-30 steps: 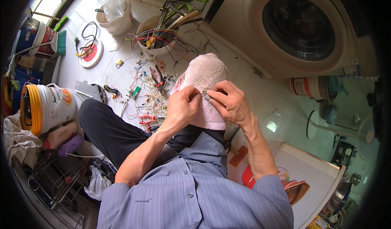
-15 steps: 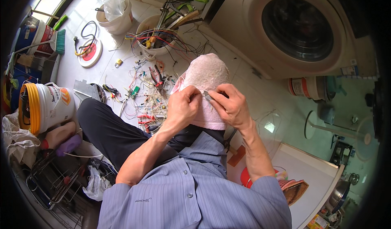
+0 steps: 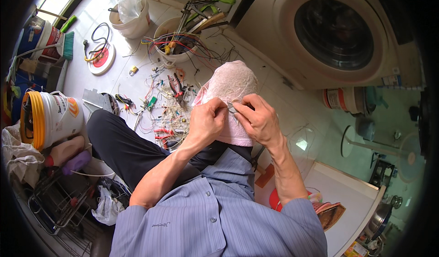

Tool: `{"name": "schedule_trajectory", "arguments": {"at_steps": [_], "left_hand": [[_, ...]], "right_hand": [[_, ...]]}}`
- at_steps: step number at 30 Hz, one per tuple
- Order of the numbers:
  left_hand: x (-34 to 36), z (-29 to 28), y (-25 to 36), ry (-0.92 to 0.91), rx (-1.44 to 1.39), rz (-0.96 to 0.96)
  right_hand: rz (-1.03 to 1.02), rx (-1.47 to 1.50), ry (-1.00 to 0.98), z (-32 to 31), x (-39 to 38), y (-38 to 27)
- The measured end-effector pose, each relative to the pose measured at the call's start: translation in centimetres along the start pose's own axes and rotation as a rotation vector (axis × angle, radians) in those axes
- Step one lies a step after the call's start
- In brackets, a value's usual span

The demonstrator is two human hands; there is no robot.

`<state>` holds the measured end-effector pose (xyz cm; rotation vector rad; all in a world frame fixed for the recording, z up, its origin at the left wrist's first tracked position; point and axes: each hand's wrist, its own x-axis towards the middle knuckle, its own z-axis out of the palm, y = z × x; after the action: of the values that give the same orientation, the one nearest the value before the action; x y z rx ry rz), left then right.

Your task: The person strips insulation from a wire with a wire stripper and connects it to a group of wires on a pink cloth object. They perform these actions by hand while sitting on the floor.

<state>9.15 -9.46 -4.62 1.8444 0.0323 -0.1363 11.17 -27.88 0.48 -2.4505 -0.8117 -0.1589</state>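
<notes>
A pink towel (image 3: 231,78) is draped over my raised right knee, and both hands work close together above it. My right hand (image 3: 260,120) pinches a small flat grey metal blade (image 3: 232,107) between thumb and fingers. Beside it my left hand (image 3: 206,120) is closed in a pinch; what it grips is hidden, though a thin pale strand seems to run near its fingertips. On the floor to the left lie a tangle of stripped wire scraps (image 3: 170,113), red-and-black pliers (image 3: 176,90) and a small green circuit board (image 3: 152,102).
A bucket of tools and coloured wires (image 3: 176,56) stands ahead, with a white bucket (image 3: 132,26) holding a plastic bag behind it. A washing machine (image 3: 274,42) fills the far right. At left lies a white-and-yellow bucket (image 3: 61,120); a white board (image 3: 343,202) sits at lower right.
The blade has tilted slightly between my right fingers. Otherwise my hands stay at almost the same spot over the towel.
</notes>
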Motion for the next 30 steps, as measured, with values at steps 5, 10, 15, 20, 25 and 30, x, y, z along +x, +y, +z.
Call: {"name": "schedule_trajectory", "arguments": {"at_steps": [5, 10, 15, 20, 25, 30], "left_hand": [[-0.12, 0.07, -0.03, 0.016, -0.015, 0.028], [0.08, 0.45, -0.1, 0.0, -0.054, -0.01], [0.2, 0.66, -0.22, -0.003, -0.044, 0.003], [0.24, 0.54, -0.05, -0.007, -0.027, 0.007], [0.14, 0.59, -0.14, 0.002, -0.045, -0.003], [0.1, 0.46, 0.28, 0.032, 0.016, 0.074]], "right_hand": [[0.023, -0.012, 0.022, 0.14, -0.33, -0.3], [-0.034, 0.007, 0.069, 0.11, -0.74, 0.32], [-0.04, 0.05, 0.095, 0.02, -0.71, 0.41], [-0.008, 0.005, 0.084, 0.1, -0.64, 0.0], [-0.008, -0.018, 0.025, -0.07, -0.47, -0.02], [-0.005, -0.013, 0.01, -0.11, -0.39, 0.01]]}}
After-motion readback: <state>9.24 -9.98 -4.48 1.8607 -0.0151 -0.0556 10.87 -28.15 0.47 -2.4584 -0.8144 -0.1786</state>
